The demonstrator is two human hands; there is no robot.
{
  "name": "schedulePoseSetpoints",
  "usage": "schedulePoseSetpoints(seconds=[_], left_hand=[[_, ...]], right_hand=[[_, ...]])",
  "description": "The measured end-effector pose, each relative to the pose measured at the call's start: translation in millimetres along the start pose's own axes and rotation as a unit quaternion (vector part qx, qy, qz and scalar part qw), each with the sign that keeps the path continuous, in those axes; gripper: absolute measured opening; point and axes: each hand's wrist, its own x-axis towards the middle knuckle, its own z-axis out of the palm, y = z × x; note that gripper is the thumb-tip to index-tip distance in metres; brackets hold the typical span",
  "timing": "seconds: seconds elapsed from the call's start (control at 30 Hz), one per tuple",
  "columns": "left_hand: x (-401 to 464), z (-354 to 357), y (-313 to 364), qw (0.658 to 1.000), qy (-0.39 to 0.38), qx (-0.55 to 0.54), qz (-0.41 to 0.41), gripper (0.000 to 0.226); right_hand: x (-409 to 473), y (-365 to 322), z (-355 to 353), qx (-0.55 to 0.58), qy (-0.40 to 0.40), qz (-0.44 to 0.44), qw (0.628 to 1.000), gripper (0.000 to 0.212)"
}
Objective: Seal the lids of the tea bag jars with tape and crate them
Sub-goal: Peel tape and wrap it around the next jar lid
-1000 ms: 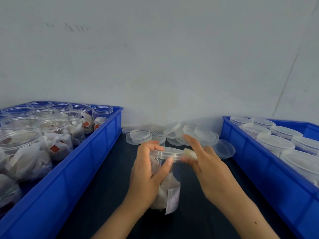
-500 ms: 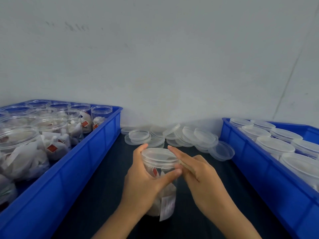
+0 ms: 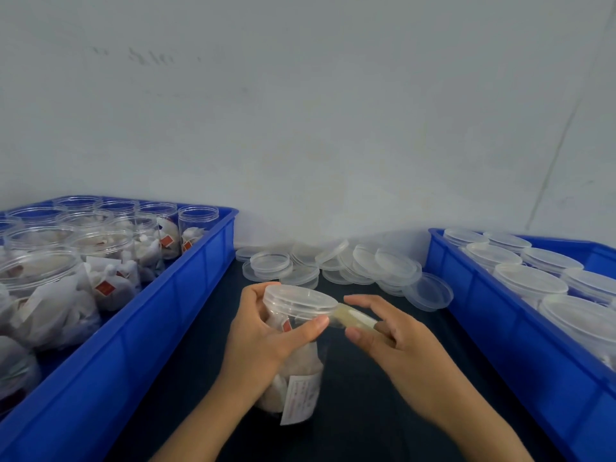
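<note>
Pulled rightward, tape [image 3: 353,317] now spans jar [image 3: 293,345] and right hand [image 3: 396,341], loose lids [image 3: 333,265] behind.

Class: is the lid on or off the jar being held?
On: the lid caps the jar gripped by the left hand.

I count two blue plastic crates, the left crate [image 3: 186,295] and the right crate [image 3: 493,328], with the clear lidded tea bag jar [image 3: 293,331] in my hands between them. That makes one jar held, and one strip of yellowish tape [image 3: 353,317]. Left of that jar, roughly a dozen open clear jars [image 3: 100,248] stand crated. Right of it, about nine lidded jars [image 3: 530,281] show. Beyond it lies a heap of loose clear round lids [image 3: 366,265], too overlapped to count exactly.
</note>
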Motion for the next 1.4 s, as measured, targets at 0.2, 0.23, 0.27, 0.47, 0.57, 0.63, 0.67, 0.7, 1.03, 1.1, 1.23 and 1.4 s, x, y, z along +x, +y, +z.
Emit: schedulePoseSetpoints(seconds=[0.2, 0.23, 0.27, 0.47, 0.57, 0.63, 0.67, 0.7, 1.03, 1.1, 1.23, 1.4], left_hand=[[4.2, -0.2, -1.7, 1.0, -0.004, 0.014, -0.002, 0.08], [5.0, -1.3, -1.5, 1.0, -0.016, 0.012, -0.003, 0.08], [5.6, -2.7, -0.9, 0.999, -0.032, 0.01, -0.005, 0.082], [9.6, -7.7, -0.8, 0.991, -0.114, -0.034, -0.055, 0.093], [9.1, -6.8, -2.2, 0.986, -0.138, -0.058, -0.069, 0.094], [8.6, -5.8, -2.6, 0.984, -0.145, -0.069, -0.074, 0.096], [8.4, -5.3, -3.1, 0.984, -0.147, -0.073, -0.074, 0.097], [7.9, -4.8, -3.6, 0.983, -0.148, -0.078, -0.074, 0.096], [-4.7, 9.4, 4.9, 0.992, 0.024, 0.121, 0.035, 0.049], [-9.9, 13.2, 5.3, 0.983, 0.092, 0.15, 0.055, 0.042], [-13.5, 13.5, 7.5, 0.974, 0.106, 0.194, 0.05, 0.044], [-9.3, 9.4, 10.9, 0.981, 0.055, 0.18, -0.036, 0.086]], right_hand=[[1.9, -2.8, -10.0, -0.246, -0.011, -0.04, 0.968, 0.062], [2.7, -0.6, -11.3, -0.239, -0.009, -0.043, 0.97, 0.064], [2.9, 0.7, -12.0, -0.225, -0.01, -0.04, 0.973, 0.065], [3.2, 3.6, -6.7, -0.133, 0.01, -0.031, 0.991, 0.072], [2.3, 2.2, -4.7, -0.145, 0.018, -0.05, 0.988, 0.063], [1.6, 1.5, -3.0, -0.148, 0.025, -0.06, 0.987, 0.059], [1.7, 1.6, -2.0, -0.15, 0.027, -0.063, 0.986, 0.059], [1.8, 1.7, -0.7, -0.152, 0.029, -0.066, 0.986, 0.06], [-1.9, 3.9, 14.3, -0.148, 0.098, -0.067, 0.982, 0.045], [-4.4, 1.1, 22.1, -0.155, 0.107, -0.083, 0.979, 0.046], [-10.3, -7.7, 32.3, -0.16, 0.111, -0.096, 0.976, 0.05], [-13.3, -16.2, 29.8, -0.171, 0.08, -0.109, 0.976, 0.055]])
